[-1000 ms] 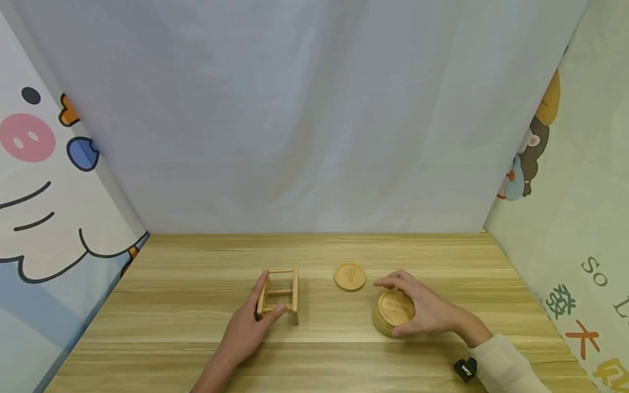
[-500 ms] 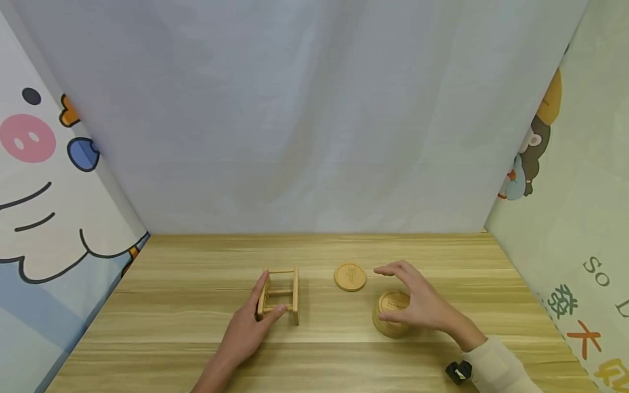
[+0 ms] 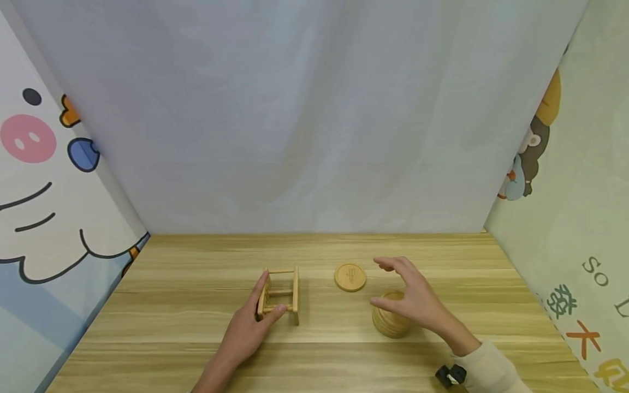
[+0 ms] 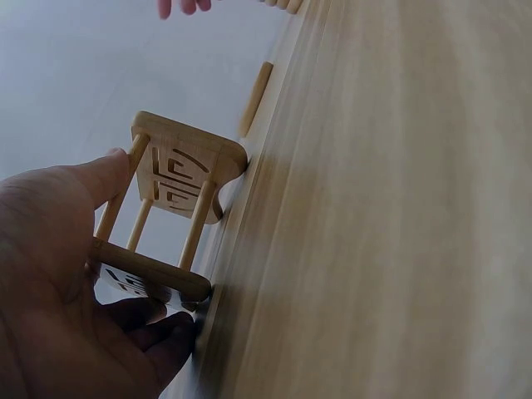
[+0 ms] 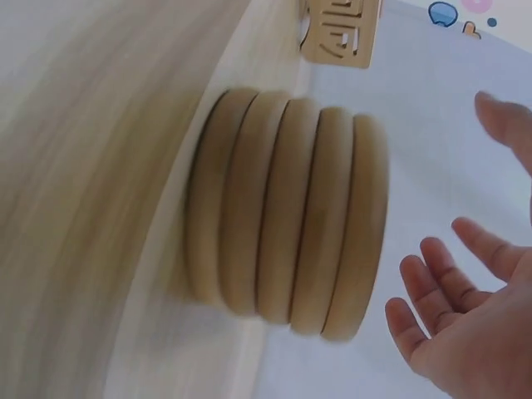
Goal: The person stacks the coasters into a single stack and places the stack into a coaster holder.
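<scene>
My left hand [image 3: 245, 330] grips a small wooden coaster rack [image 3: 296, 297], which stands on the table. In the left wrist view its thumb presses one rod of the rack [image 4: 193, 143], and the fingers curl behind a side panel with cut-out slots. Over a stack of round wooden coasters [image 3: 389, 326] hovers my right hand [image 3: 421, 303], thumb and fingers spread, holding nothing. A gap separates the hand [image 5: 465, 324] from the stack [image 5: 287, 208] in the right wrist view. One coaster [image 3: 350, 277] with an engraved face lies flat between rack and stack.
The wood-grain table [image 3: 196, 262] ends at a plain pale cloth [image 3: 314, 136] behind. Printed cartoon panels flank it, a left panel [image 3: 44, 218] and a right panel [image 3: 555, 229]. A black device [image 3: 451, 376] sits at the right wrist.
My right hand has released the coaster stack, then lifted and drifted left over it with fingers spread. The left hand and the rack have kept their place.
</scene>
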A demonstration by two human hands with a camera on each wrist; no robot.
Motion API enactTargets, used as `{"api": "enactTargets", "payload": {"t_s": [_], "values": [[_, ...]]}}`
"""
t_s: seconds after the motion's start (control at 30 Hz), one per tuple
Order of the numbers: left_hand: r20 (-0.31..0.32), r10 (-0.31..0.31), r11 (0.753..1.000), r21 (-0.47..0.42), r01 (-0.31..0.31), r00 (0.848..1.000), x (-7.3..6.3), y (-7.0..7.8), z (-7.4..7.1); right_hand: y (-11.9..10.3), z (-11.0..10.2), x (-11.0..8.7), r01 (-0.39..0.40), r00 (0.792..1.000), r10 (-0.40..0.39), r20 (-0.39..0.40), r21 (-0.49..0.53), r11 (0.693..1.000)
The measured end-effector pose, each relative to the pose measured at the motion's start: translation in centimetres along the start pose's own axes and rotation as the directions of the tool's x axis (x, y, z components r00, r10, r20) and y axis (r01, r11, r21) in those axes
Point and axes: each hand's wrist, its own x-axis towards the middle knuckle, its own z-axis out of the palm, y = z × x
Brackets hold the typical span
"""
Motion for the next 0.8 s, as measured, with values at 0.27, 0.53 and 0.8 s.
{"api": "enactTargets", "payload": {"t_s": [0.27,0.53,0.8], "values": [[-0.003,0.006,1.0,0.006,-0.006,1.0,0.1,0.0,0.0,-0.9,0.8,0.6,-0.043,0.999,0.043,0.0,-0.005,0.999],[-0.004,0.002,1.0,0.004,-0.002,1.0,0.0,0.0,0.0,-1.5,1.9,1.6,-0.115,0.993,0.115,-0.033,-0.005,0.993],[-0.001,0.005,1.0,-0.007,-0.005,1.0,0.0,-0.1,0.0,-2.0,3.1,2.6,-0.135,0.989,0.134,-0.066,-0.014,0.991]]}}
